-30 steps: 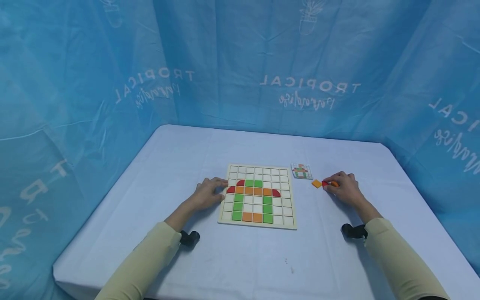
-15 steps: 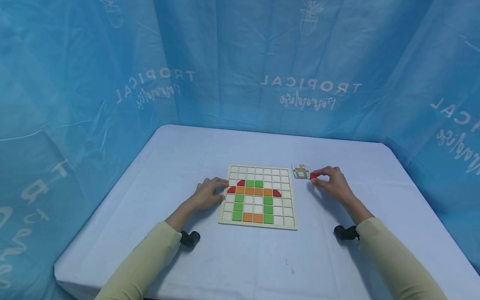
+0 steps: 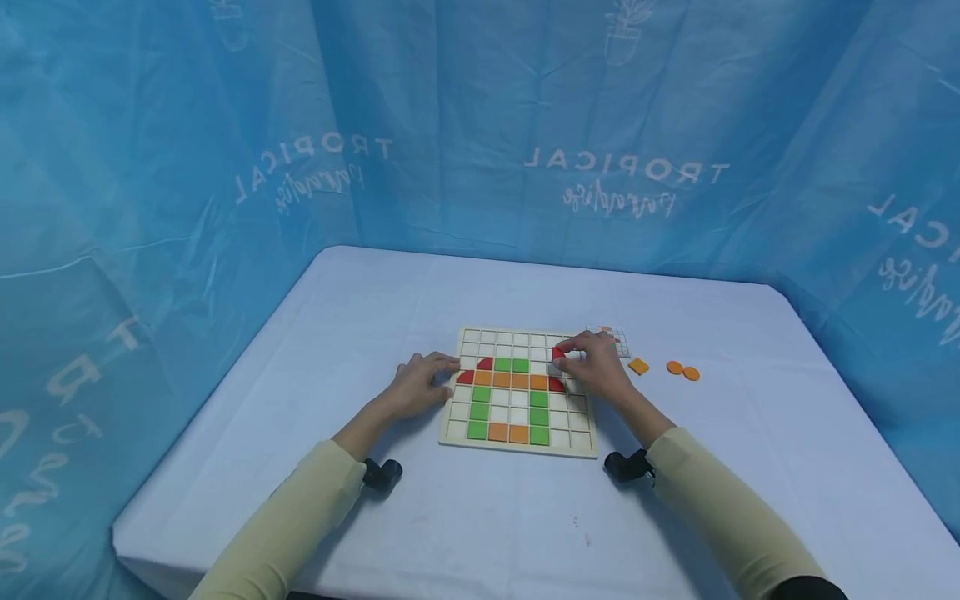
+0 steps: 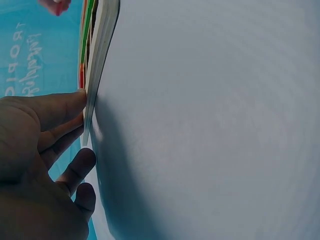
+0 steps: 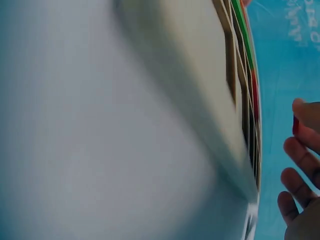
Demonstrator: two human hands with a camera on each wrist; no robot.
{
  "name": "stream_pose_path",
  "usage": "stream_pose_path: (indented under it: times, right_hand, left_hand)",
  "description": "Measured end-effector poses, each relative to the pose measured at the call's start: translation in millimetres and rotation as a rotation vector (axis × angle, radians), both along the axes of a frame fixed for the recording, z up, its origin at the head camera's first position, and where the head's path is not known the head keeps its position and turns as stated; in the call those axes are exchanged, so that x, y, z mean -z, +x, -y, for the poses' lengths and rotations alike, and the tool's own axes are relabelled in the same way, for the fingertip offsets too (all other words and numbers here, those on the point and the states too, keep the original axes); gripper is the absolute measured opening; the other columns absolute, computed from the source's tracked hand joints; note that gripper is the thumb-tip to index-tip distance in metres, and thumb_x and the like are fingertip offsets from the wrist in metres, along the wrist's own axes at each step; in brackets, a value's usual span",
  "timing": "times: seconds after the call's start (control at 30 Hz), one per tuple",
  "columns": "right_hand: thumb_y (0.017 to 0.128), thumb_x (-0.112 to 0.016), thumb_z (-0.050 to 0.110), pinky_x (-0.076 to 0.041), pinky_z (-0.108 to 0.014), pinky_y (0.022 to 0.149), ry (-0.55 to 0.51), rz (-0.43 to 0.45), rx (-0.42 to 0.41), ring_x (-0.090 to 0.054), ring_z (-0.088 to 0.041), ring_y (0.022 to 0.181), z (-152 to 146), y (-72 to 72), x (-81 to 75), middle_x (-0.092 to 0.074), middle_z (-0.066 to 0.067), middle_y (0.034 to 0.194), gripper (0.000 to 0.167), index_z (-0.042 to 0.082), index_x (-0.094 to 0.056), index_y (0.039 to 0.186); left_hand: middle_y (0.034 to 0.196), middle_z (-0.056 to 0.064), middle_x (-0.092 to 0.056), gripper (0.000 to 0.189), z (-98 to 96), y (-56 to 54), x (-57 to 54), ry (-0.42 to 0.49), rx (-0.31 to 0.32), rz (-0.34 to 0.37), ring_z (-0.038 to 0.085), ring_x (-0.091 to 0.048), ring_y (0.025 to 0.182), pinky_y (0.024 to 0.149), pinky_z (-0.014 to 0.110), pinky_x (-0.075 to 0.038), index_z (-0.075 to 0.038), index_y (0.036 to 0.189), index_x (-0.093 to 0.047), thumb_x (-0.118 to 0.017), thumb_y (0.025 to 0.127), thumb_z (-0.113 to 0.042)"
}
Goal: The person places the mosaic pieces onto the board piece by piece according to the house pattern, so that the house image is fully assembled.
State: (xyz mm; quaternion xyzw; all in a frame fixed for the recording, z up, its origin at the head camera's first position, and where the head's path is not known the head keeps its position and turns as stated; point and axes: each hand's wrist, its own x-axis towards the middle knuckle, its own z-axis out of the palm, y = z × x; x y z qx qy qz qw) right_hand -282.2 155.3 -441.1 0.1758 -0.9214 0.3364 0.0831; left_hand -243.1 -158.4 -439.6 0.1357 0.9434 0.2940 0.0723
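A square wooden grid board (image 3: 520, 452) lies on the table, holding green, orange and red tiles in its cells. At its left edge rests my left hand (image 3: 416, 386), thumb and fingertips touching the rim; the left wrist view shows these fingers (image 4: 57, 107) fairly straight against the board's side. My right hand (image 3: 600, 367) is over the board's upper right part, pinching a red tile (image 3: 557, 353) between thumb and fingertips. In the right wrist view the red tile (image 5: 295, 125) shows only as a thin edge, held above the board.
A small pattern card (image 3: 621, 342), partly behind the right hand, lies beyond the board's right side. Near it are an orange square tile (image 3: 638, 366) and two orange round tiles (image 3: 683, 371). Blue printed curtains (image 3: 465, 125) surround the white-clothed table (image 3: 465, 525).
My right hand has picked up the red tile from beside the orange tiles and moved it left, past the card, to over the board. The left hand stays at the board's edge.
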Motion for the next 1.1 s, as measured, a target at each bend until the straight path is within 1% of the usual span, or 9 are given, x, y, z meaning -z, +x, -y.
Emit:
stream_pose_path:
  times: [0.03, 0.13, 0.23, 0.3, 0.47, 0.7, 0.97, 1.1]
  right_hand:
    - [0.084, -0.074, 0.015, -0.033, -0.050, 0.096, 0.007, 0.009, -0.002, -0.052, -0.031, 0.106, 4, -0.8, 1.0, -0.066, -0.013, 0.104, 0.026, 0.001, -0.072, 0.106]
    - [0.084, -0.075, 0.020, -0.039, -0.047, 0.087, 0.032, 0.059, 0.007, -0.048, -0.029, 0.104, 14, -2.4, 4.6, -0.065, -0.011, 0.105, 0.029, 0.003, -0.072, 0.107]
    - [0.084, -0.075, 0.026, -0.040, -0.045, 0.084, 0.070, 0.095, 0.013, -0.045, -0.027, 0.102, 20, -4.2, 8.4, -0.064, -0.009, 0.104, 0.032, 0.004, -0.072, 0.108]
    - [0.084, -0.075, 0.027, -0.040, -0.045, 0.084, 0.088, 0.098, 0.006, -0.045, -0.027, 0.102, 22, -5.4, 9.8, -0.063, -0.008, 0.104, 0.033, 0.005, -0.072, 0.109]
    - [0.085, -0.074, 0.027, -0.037, -0.046, 0.087, 0.109, 0.087, -0.018, -0.046, -0.027, 0.103, 27, -6.7, 9.7, -0.064, -0.007, 0.105, 0.030, 0.006, -0.073, 0.107]
    - [0.085, -0.075, 0.026, -0.037, -0.047, 0.088, 0.137, 0.095, -0.015, -0.046, -0.028, 0.103, 31, -5.8, 8.9, -0.062, -0.007, 0.105, 0.028, 0.007, -0.074, 0.106]
    - [0.086, -0.074, 0.027, -0.036, -0.047, 0.089, 0.144, 0.116, -0.010, -0.045, -0.029, 0.105, 31, -5.3, 9.9, -0.060, -0.008, 0.107, 0.028, 0.009, -0.074, 0.107]
    - [0.086, -0.074, 0.027, -0.035, -0.048, 0.090, 0.139, 0.114, -0.016, -0.045, -0.029, 0.107, 30, -5.2, 10.9, -0.060, -0.008, 0.108, 0.027, 0.010, -0.075, 0.106]
  left_hand:
    - [0.142, 0.004, -0.048, 0.047, -0.2, 0.0, 0.1, -0.001, 0.000, -0.002, 0.033, -0.030, 0.136, 0.098, 0.050, -0.026, -0.010, 0.133, -0.058, -0.069, 0.088, -0.015]
    - [0.141, 0.003, -0.049, 0.047, -0.7, -0.2, 1.0, -0.005, -0.001, -0.004, 0.029, -0.036, 0.131, 0.094, 0.047, -0.028, -0.010, 0.133, -0.058, -0.070, 0.087, -0.015]
    - [0.140, 0.002, -0.050, 0.048, -1.2, 0.1, 0.9, -0.009, -0.001, -0.007, 0.027, -0.039, 0.126, 0.092, 0.046, -0.028, -0.011, 0.132, -0.059, -0.071, 0.087, -0.015]
    - [0.140, 0.002, -0.050, 0.048, -1.3, 0.5, 0.4, -0.009, -0.001, -0.010, 0.026, -0.040, 0.124, 0.091, 0.046, -0.028, -0.011, 0.132, -0.059, -0.071, 0.087, -0.015]
    - [0.140, 0.003, -0.050, 0.047, -0.5, 1.3, -1.4, -0.001, 0.001, -0.015, 0.029, -0.037, 0.129, 0.093, 0.048, -0.028, -0.010, 0.132, -0.059, -0.070, 0.087, -0.014]
    - [0.141, 0.003, -0.049, 0.048, 0.1, 0.7, -0.6, 0.004, -0.004, -0.008, 0.029, -0.035, 0.131, 0.095, 0.049, -0.026, -0.010, 0.133, -0.058, -0.070, 0.087, -0.015]
    - [0.139, 0.005, -0.050, 0.047, -0.9, 1.7, 1.0, -0.002, -0.012, -0.026, 0.028, -0.039, 0.123, 0.092, 0.047, -0.027, -0.007, 0.131, -0.059, -0.070, 0.086, -0.013]
    - [0.140, 0.005, -0.050, 0.047, -1.5, 2.5, -0.9, 0.004, -0.011, -0.013, 0.027, -0.040, 0.121, 0.093, 0.048, -0.027, -0.007, 0.132, -0.059, -0.070, 0.086, -0.013]
